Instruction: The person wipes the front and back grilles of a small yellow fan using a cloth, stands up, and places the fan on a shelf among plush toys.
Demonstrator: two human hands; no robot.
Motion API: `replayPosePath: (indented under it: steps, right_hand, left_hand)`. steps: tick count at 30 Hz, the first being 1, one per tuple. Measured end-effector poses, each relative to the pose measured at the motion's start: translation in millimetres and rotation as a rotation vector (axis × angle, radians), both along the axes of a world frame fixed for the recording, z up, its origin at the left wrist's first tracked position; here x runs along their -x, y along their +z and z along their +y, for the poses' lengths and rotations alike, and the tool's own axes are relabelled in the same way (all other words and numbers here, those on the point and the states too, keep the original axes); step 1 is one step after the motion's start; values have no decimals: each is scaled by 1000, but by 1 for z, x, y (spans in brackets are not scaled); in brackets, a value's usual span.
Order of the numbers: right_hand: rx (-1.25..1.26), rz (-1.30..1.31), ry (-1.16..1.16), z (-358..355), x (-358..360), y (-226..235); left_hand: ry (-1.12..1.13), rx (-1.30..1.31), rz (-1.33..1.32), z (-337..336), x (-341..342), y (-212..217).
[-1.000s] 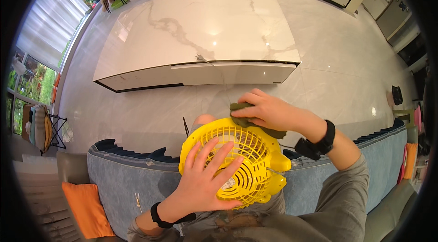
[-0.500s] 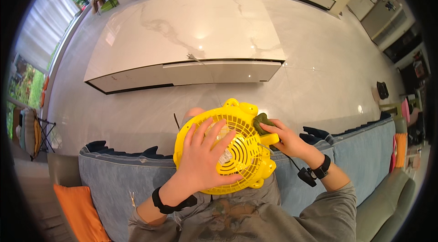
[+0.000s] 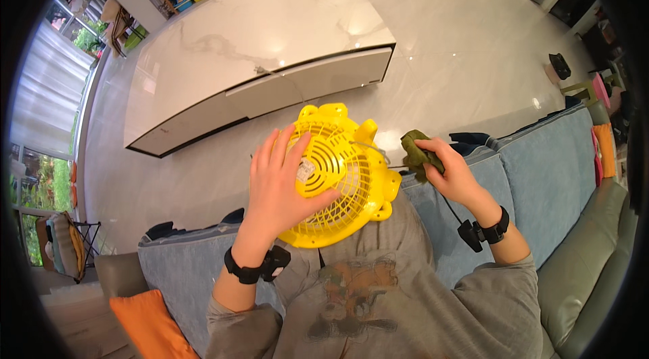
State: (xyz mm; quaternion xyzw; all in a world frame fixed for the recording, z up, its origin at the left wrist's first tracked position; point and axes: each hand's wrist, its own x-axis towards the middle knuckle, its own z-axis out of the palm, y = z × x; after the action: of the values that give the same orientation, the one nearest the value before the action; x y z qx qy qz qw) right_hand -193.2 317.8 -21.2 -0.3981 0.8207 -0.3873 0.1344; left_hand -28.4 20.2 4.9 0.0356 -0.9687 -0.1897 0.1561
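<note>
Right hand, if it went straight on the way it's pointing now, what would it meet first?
Probably the white table's front, with the green cloth in the right hand leading. That line seems to pass close by the yellow grille piece, but depth and height are unclear in this single view.

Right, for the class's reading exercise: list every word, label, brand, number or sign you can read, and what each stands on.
Nothing here can be read.
White label on the yellow round grille, by the left hand: too small and blurred.
Dark mark on the front of the low table: too small to tell if it is lettering.
Print on the grey shirt: a picture, no legible words.
</note>
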Motion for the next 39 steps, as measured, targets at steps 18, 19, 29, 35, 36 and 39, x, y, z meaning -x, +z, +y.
replayPosePath:
  steps: [18, 19, 29, 35, 36, 39]
  right_hand:
    - [48, 838, 918, -53, -88, -6]
    - [23, 862, 920, -61, -98, -5]
    - [-139, 1121, 919, -143, -170, -17]
    - [-211, 1054, 1016, -93, -140, -1]
    - [-244, 1039, 1033, -82, -134, 0]
    - [-325, 926, 1001, -54, -119, 6]
  left_hand:
    - [5, -43, -77, -4, -6, -6]
    - [-35, -75, -104, -13, -8, -7]
    - [-162, -156, -227, -33, 0, -13]
    - [-144, -171, -199, -19, -1, -9]
    - [-131, -172, -186, -20, -2, -10]
    - [-129, -179, -116, -18, -2, -14]
